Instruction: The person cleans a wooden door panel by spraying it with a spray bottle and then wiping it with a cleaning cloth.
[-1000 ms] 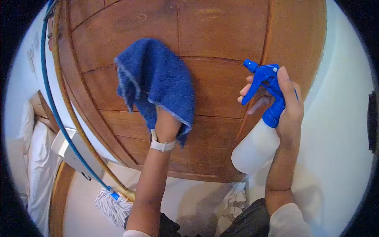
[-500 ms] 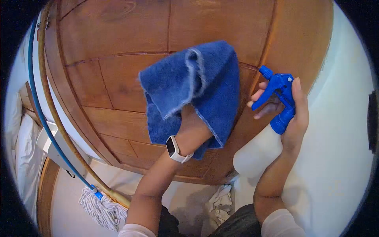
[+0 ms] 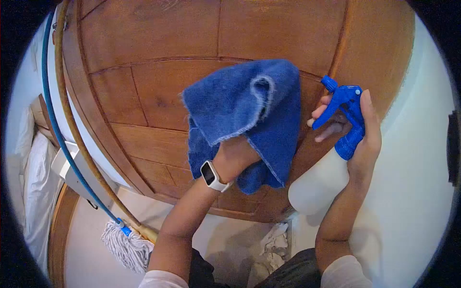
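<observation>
A blue cloth with frayed edges (image 3: 245, 105) is draped over my left hand (image 3: 237, 156) and lies against the brown wooden door (image 3: 168, 96). The cloth covers the fingers of that hand, and a white watch (image 3: 211, 175) is on its wrist. On the right, my right hand (image 3: 367, 137) is wrapped round a white spray bottle (image 3: 319, 185) below its blue spray head (image 3: 348, 108). Its fingers lie behind the blue trigger, and the nozzle points up and left, close to the door panel.
A mop with white strands (image 3: 126, 247) rests on the floor at the lower left, beside a blue pole and a brown pole. White bags (image 3: 41, 177) are at the far left. Crumpled pale material (image 3: 275, 245) lies near the door's bottom edge. A white wall (image 3: 408, 192) stands at the right.
The view has shifted slightly, so the door, mop and bottle appear further right. The cloth's folds have changed a little, with my left hand still under it. My right hand keeps its hold on the bottle.
</observation>
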Demonstrator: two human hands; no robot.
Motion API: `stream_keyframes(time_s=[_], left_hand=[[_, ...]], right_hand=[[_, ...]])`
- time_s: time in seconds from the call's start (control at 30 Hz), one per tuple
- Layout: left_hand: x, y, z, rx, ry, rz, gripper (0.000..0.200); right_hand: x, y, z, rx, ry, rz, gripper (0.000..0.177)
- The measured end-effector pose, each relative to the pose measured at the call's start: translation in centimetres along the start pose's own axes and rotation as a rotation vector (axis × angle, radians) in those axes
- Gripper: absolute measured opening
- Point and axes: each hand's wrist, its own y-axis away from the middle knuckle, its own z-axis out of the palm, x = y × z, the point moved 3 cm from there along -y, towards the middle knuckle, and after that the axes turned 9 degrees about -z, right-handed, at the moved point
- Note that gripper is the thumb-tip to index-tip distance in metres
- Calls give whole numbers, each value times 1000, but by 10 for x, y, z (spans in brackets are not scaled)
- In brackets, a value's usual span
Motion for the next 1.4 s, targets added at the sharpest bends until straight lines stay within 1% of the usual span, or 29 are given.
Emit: stream_keyframes(time_s=[0.03,0.07,0.13,0.2,0.27,0.37,0.5,0.57,0.6,0.63,0.7,0.77,0.8,0.87,0.9,0.97,1.0,1.1,1.2,1.23,1.3,1.37,1.4], left_hand=[[-8,2,-3,13,-61,8,80],[-22,5,-10,-33,-148,-7,81],[-52,10,-25,-4,-167,-116,84],[-92,12,-35,25,-283,-166,83],[-120,6,-60,40,-386,-190,78],[-158,-1,-108,213,-58,-370,69],[-256,31,-124,376,641,-546,56],[-324,64,-145,353,983,-593,54],[-370,87,-165,286,1146,-599,55],[-392,98,-175,216,1308,-602,55],[-342,81,-159,436,1006,-623,58],[-284,61,-185,429,527,-676,58],[-256,55,-211,314,204,-711,56],[-240,40,-239,261,130,-899,54],[-239,36,-238,260,87,-946,53],[-242,32,-211,349,160,-934,52],[-245,29,-184,406,206,-907,51],[-248,23,-146,506,485,-885,48],[-249,20,-116,505,994,-1045,46],[-243,20,-106,478,1103,-1063,45],[-229,19,-86,381,1253,-1025,44],[-202,12,-66,93,1297,-644,45],[-214,10,-46,-129,1633,-340,45]], right_hand=[[1,1,3,-5,-5,0,69],[2,1,6,-12,-10,0,69],[4,2,13,-36,-7,6,67],[6,2,19,-51,-6,5,66],[8,3,24,-60,-6,-1,64],[12,4,26,-86,-17,8,63],[11,5,30,-96,-17,10,62],[9,6,31,-103,-21,7,61],[8,6,32,-97,-20,16,61],[7,6,32,-90,-18,25,61],[6,6,32,-92,-16,27,61],[6,5,32,-110,-17,13,61],[7,4,32,-99,-18,20,62],[8,2,31,-77,-17,34,62],[8,3,30,-70,-19,36,62],[7,3,30,-58,-21,37,63],[8,2,29,-69,-32,31,62],[12,1,30,-86,-50,13,58],[12,2,36,-80,-51,7,52],[14,2,37,-88,-53,7,50],[17,2,38,-104,-50,7,48],[18,2,40,-122,-41,7,47],[19,3,41,-123,-36,7,47]])
